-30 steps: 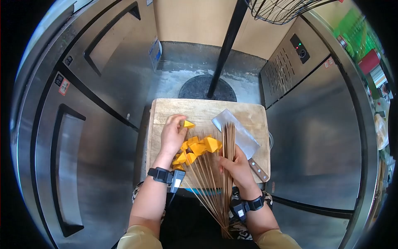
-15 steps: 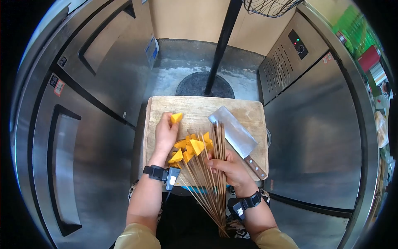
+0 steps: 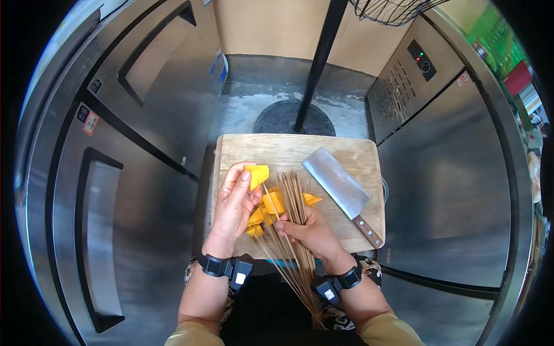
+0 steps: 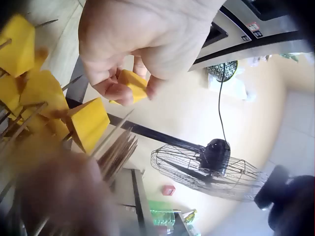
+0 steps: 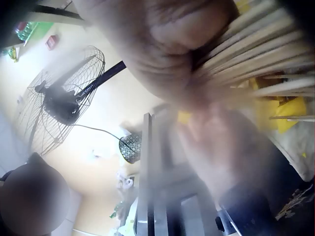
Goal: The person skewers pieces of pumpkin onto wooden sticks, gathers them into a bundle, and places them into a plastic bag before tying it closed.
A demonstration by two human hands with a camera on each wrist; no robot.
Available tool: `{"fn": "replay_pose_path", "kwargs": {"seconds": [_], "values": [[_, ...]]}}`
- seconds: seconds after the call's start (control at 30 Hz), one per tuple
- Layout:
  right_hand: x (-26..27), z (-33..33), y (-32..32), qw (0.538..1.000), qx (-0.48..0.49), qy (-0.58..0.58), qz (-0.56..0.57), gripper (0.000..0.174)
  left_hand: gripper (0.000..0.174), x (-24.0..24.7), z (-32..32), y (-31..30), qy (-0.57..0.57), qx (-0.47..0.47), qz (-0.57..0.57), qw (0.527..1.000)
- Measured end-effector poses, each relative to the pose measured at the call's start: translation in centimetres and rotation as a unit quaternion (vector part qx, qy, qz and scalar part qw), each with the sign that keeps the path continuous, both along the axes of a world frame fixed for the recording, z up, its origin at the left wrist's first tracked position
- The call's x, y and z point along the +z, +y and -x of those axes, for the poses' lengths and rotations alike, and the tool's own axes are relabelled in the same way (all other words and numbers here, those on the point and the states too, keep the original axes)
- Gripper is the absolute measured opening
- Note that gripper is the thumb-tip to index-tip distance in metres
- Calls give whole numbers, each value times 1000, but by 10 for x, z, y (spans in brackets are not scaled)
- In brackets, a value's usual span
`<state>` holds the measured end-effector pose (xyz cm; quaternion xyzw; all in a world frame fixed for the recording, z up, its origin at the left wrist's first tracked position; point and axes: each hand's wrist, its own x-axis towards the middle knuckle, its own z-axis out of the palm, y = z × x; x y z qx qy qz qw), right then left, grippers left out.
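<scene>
The left hand (image 3: pixel 231 205) pinches a yellow-orange chunk (image 3: pixel 258 175) between thumb and fingers; the left wrist view also shows this chunk (image 4: pixel 133 84) in its fingertips. A thin stick reaches up to the chunk's lower edge in the head view; whether it has pierced it I cannot tell. The right hand (image 3: pixel 316 233) grips a bundle of wooden sticks (image 3: pixel 293 199), thumb across them. Several sticks fan out to the left with yellow chunks (image 3: pixel 274 203) on their upper ends, seen closer in the left wrist view as yellow pieces (image 4: pixel 88 123).
A cleaver (image 3: pixel 337 181) lies on the right of the wooden cutting board (image 3: pixel 271 147), its handle toward the near right corner. Steel cabinets (image 3: pixel 156 86) stand at left and right (image 3: pixel 444 173). Behind the board, a fan's black pole (image 3: pixel 316 69) rises from a round base (image 3: pixel 271 120).
The left hand has turned palm up and moved from the board's left side toward the sticks with its chunk. The right hand's bundle now leans leftward at the top.
</scene>
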<state>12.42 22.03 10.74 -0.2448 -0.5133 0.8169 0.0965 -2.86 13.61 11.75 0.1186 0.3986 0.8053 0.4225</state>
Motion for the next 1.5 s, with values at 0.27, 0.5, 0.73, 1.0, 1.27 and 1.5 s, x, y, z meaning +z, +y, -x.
{"fn": "replay_pose_path", "kwargs": {"seconds": [0.27,0.5,0.73,1.0,1.27,1.5], "values": [[0,5,-2,1000,12,-2,-14,9,19,3,2,-5,0,4,-19,1000],[1,7,-2,999,30,-13,-19,9,17,4,-3,0,53,48,18,997],[3,6,-1,998,51,-17,-28,9,15,5,-7,1,108,65,61,990],[12,1,-8,998,43,10,-41,6,15,16,-27,-1,224,123,89,963],[20,1,-12,996,69,-1,-50,7,19,22,-23,-8,161,105,92,977],[19,0,-14,996,58,5,-67,8,20,28,-40,-6,201,175,160,951]]}}
